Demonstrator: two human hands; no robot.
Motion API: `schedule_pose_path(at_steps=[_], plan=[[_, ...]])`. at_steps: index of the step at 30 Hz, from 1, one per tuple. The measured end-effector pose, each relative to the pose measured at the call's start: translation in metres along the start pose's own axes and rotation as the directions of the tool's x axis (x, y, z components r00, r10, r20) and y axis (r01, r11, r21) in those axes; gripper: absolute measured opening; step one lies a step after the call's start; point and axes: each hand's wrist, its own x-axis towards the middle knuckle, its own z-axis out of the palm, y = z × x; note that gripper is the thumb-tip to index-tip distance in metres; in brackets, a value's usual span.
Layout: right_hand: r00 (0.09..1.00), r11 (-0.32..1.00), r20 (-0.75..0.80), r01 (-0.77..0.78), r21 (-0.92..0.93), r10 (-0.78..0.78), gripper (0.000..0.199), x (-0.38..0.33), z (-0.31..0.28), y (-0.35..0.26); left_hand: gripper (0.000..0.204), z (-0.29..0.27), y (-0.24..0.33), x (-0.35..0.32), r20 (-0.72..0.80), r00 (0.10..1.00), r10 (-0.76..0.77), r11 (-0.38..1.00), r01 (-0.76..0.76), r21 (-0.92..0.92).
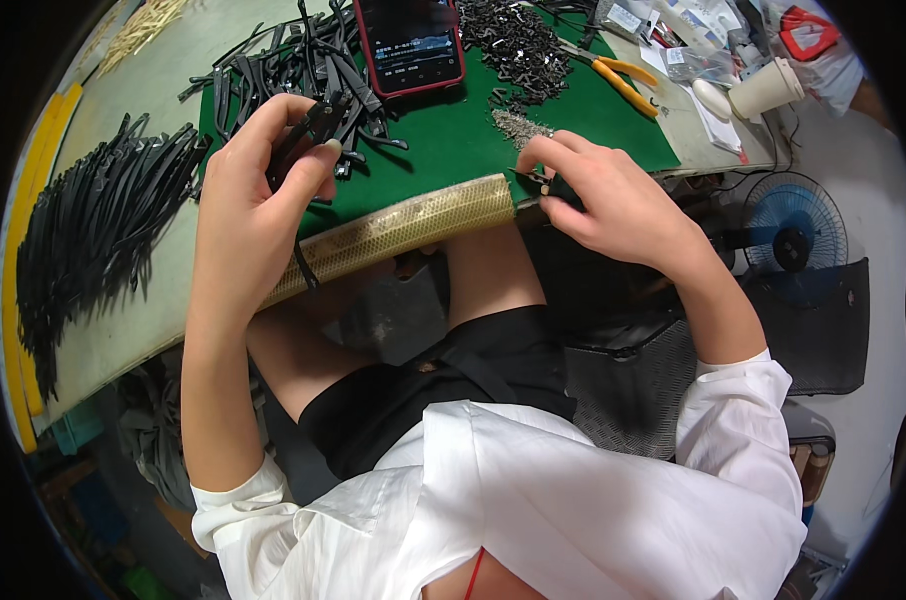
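Loosely pinched, black strips (323,122), inside left grip (256,185)

Even, fairly bright light on your worktop (138,328), seemingly from overhead. You get soft shadows along the black strips (93,235) at left and a grey patch on your white shirt (593,500); below the worktop, dim. Phone screen (410,60) glows. Fisheye bends the yellow edging (45,150); black vignette closes the corners. Small details at the rim look soft.
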Motion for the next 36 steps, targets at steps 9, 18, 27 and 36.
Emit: schedule_pose_path(at_steps=[9, 18, 27, 36], plan=[[0.999, 0.999, 0.045, -0.014, -0.039, 0.015, 0.028, 0.008, -0.004, -0.008, 0.031, 0.002, 0.007, -0.016, 0.033, 0.998, -0.051, 0.998, 0.049, 0.044], [0.994, 0.989, 0.075, -0.07, -0.132, 0.08, 0.032, 0.009, -0.006, -0.018, 0.025, 0.016, 0.01, -0.024, 0.039, 0.999, -0.007, 1.0, 0.006, 0.026], [0.961, 0.552, 0.251, -0.273, 0.788, 0.117, 0.033, 0.008, -0.011, -0.044, 0.014, 0.039, 0.011, -0.033, -0.109, 0.991, 0.083, 0.993, -0.073, 0.092], [0.971, 0.125, 0.231, -0.237, 0.963, 0.066, 0.041, 0.009, 0.008, -0.081, 0.017, 0.045, 0.01, -0.039, -0.184, 0.938, 0.295, 0.95, -0.267, 0.163]])
